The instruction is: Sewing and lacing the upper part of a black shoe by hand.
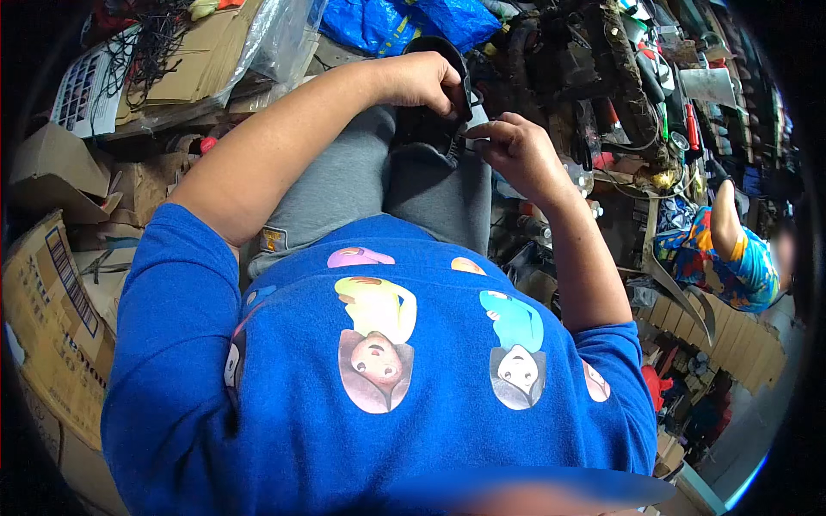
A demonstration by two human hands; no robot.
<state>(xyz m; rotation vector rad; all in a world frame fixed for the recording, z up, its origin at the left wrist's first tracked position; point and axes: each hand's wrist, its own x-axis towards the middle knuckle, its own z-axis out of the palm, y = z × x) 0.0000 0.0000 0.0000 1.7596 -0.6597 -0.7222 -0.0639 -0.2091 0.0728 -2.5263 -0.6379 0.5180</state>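
A black item that looks like a shoe (422, 129) rests across my grey-trousered thighs, its rounded end pointing away from me. My left hand (426, 82) is closed on its upper part, with thumb and fingers pinching near the right edge. From the right comes my right hand (516, 150), fingers bent together and the index tip against the shoe's side. Between the two hands shows a small pale flat piece (479, 113). What lies inside the right fingers is too small to make out.
Cardboard sheets (194, 64) with black cords lie at the far left, near a blue plastic bag (456, 21). Open cardboard boxes (64, 172) stand left. Tools, including a red-handled one (692, 127), crowd the right, where another person in a colourful shirt (740, 267) sits.
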